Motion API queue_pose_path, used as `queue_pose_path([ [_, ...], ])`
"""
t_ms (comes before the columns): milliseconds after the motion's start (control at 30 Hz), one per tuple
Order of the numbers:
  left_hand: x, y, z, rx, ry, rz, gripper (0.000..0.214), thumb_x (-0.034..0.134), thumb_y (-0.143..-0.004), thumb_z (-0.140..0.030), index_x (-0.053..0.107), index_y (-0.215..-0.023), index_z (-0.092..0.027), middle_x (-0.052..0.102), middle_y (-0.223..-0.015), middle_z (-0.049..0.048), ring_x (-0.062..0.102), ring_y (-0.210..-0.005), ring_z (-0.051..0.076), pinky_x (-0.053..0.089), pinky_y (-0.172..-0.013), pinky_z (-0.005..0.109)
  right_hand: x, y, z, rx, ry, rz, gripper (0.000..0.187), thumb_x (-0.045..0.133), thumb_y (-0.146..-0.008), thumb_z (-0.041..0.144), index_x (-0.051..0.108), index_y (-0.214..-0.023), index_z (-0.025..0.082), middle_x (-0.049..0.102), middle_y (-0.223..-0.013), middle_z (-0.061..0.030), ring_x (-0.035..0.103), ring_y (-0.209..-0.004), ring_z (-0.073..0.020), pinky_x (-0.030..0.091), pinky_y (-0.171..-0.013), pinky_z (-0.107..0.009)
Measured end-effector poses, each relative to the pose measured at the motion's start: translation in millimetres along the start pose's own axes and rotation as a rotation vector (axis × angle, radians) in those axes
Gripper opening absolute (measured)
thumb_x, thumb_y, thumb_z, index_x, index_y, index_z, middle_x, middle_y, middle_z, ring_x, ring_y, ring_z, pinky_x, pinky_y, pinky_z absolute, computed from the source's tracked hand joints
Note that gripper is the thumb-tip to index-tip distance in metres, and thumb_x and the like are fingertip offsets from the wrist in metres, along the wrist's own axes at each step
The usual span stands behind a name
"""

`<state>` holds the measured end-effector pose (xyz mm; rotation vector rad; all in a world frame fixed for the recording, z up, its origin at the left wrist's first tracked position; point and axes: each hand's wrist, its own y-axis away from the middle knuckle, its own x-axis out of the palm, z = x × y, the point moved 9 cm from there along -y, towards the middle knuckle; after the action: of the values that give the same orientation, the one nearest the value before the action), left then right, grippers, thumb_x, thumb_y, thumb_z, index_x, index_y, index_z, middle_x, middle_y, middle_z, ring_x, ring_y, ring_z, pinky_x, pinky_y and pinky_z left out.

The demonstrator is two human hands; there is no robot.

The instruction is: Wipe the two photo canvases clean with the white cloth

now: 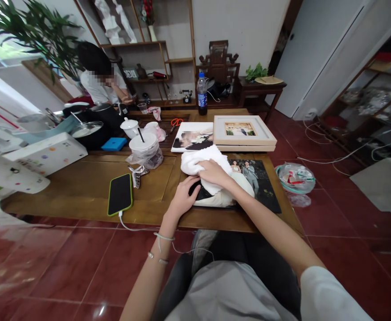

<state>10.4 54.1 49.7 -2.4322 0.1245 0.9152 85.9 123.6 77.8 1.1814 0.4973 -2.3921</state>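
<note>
A large wedding photo print (264, 196) lies flat on the wooden table, its left part covered by a bunched white cloth (195, 161). My right hand (215, 174) is closed on this cloth and presses it against the photo. At the photo's left edge rests my left hand (183, 196), thumb apart from the fingers, fingertips close by the cloth. Behind the cloth lie another wedding photo (185, 140) and a pale picture frame (265, 132) on top of a stack.
A phone (120, 195) on a cable, a lidded cup (145, 149), orange scissors (176, 122) and a bottle (202, 94) share the table. A patterned white box (51, 154) stands at left. Beyond the table sits another person (95, 84). A bin (295, 178) is on the floor.
</note>
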Motion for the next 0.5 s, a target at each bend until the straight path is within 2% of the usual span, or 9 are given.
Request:
queue_pose_path([
  [100,-0.6,0,1,0.000,0.006,-0.007,0.028,0.049,-0.088,-0.023,0.060,-0.113,-0.017,0.061,-0.119,0.0095,0.056,-0.113,0.022,0.044,-0.100,0.039,-6,6,-8,0.000,-0.020,-0.004,0.042,0.045,-0.070,0.010,0.067,-0.104,0.023,0.066,-0.115,-0.0011,0.057,-0.106,-0.0225,0.035,-0.098,-0.031],
  [233,0.4,0,1,0.002,0.027,0.000,0.030,0.048,-0.089,-0.024,0.059,-0.116,-0.018,0.058,-0.126,0.0092,0.052,-0.119,0.021,0.040,-0.104,0.041,-28,26,-33,0.052,-0.038,-0.056,0.038,0.045,-0.072,0.012,0.069,-0.100,0.021,0.067,-0.113,-0.0029,0.057,-0.106,-0.0220,0.035,-0.098,-0.032],
  [500,-0.3,0,-1,0.006,0.049,-0.008,0.030,0.048,-0.089,-0.024,0.059,-0.116,-0.018,0.058,-0.127,0.0093,0.049,-0.123,0.021,0.038,-0.106,0.042,-84,89,-116,0.245,-0.029,-0.246,0.037,0.043,-0.070,0.019,0.069,-0.097,0.014,0.067,-0.111,-0.0101,0.057,-0.104,-0.0272,0.040,-0.093,-0.037],
])
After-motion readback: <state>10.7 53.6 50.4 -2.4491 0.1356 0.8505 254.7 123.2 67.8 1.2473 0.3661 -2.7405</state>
